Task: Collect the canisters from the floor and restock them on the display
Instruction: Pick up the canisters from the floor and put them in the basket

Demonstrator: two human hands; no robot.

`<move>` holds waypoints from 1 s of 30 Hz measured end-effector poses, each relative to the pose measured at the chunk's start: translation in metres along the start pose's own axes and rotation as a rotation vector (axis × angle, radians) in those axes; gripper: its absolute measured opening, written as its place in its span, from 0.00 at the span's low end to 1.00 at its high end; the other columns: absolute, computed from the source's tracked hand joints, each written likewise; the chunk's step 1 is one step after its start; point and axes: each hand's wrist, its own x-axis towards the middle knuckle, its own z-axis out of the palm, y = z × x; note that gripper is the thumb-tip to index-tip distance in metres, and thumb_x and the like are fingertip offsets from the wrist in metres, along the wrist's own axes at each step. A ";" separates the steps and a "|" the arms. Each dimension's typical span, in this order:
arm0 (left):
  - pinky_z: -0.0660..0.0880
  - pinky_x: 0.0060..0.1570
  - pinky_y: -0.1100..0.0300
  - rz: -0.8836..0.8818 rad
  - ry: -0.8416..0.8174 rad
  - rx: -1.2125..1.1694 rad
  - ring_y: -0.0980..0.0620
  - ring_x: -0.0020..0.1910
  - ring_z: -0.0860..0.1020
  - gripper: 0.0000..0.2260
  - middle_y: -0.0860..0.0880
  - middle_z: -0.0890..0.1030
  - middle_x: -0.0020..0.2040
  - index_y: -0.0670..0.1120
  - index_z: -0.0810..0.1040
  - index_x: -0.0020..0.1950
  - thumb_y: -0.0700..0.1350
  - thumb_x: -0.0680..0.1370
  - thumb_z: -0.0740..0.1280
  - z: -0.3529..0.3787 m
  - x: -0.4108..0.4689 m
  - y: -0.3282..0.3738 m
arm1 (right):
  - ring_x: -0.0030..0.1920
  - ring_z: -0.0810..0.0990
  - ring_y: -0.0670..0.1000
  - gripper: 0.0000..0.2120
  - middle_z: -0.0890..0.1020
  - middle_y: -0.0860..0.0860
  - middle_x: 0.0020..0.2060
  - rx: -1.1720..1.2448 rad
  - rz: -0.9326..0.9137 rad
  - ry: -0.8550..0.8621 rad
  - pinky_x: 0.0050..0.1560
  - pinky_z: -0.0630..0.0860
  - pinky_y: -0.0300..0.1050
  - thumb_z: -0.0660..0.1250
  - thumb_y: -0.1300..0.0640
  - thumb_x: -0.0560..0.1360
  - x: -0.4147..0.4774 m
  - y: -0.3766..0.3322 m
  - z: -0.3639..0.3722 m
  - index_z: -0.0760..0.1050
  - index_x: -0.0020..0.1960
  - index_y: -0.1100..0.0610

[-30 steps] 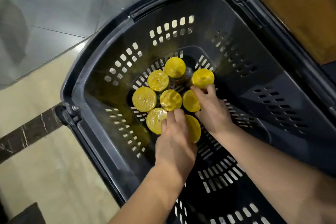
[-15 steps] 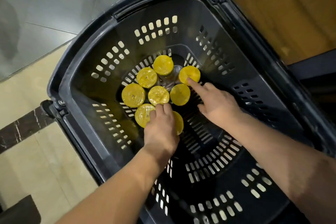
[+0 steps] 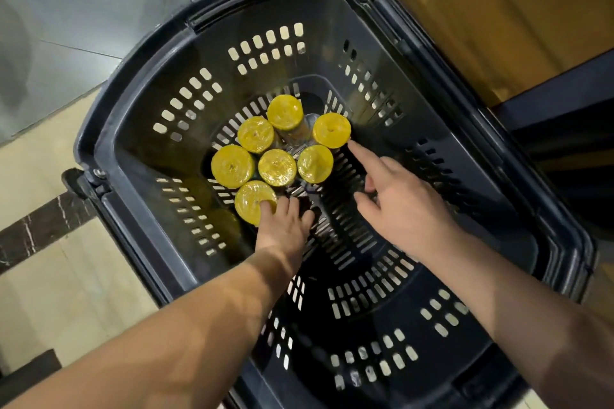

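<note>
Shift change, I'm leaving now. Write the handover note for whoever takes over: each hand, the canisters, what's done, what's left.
Left hand: open, a fingertip rests on the nearest canister's lid, with no grip on it.
Right hand: open, index finger touching the lid edge of the far-right canister.
Canisters: seven yellow lids show, upright and clustered at the far end of the basket.
Done: canisters are in the basket.
Left: restock them on the display, which is not in view.
</note>
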 end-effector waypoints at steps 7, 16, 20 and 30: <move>0.67 0.65 0.50 0.077 -0.096 -0.005 0.42 0.72 0.61 0.30 0.42 0.62 0.71 0.47 0.58 0.78 0.45 0.79 0.67 -0.007 -0.012 -0.009 | 0.39 0.72 0.40 0.31 0.72 0.41 0.50 0.044 0.037 -0.002 0.39 0.68 0.37 0.64 0.50 0.81 -0.027 -0.004 -0.009 0.55 0.80 0.42; 0.70 0.67 0.49 0.073 0.194 -0.324 0.43 0.72 0.64 0.30 0.46 0.64 0.74 0.49 0.63 0.76 0.51 0.77 0.70 -0.106 -0.123 -0.061 | 0.61 0.76 0.45 0.25 0.74 0.41 0.62 0.150 0.039 0.121 0.61 0.75 0.50 0.67 0.45 0.79 -0.097 -0.048 -0.118 0.66 0.75 0.44; 0.69 0.68 0.48 0.123 0.490 -0.455 0.44 0.70 0.67 0.27 0.49 0.69 0.72 0.50 0.70 0.74 0.53 0.76 0.71 -0.183 -0.208 -0.085 | 0.60 0.75 0.46 0.24 0.73 0.41 0.62 0.139 0.025 0.205 0.61 0.75 0.51 0.68 0.43 0.79 -0.148 -0.090 -0.197 0.67 0.73 0.41; 0.71 0.67 0.45 0.355 1.006 -0.290 0.42 0.69 0.69 0.28 0.45 0.73 0.69 0.48 0.74 0.70 0.55 0.72 0.74 -0.409 -0.472 -0.131 | 0.64 0.74 0.58 0.26 0.75 0.52 0.64 -0.255 -0.054 0.449 0.61 0.74 0.57 0.72 0.45 0.74 -0.309 -0.225 -0.451 0.72 0.70 0.50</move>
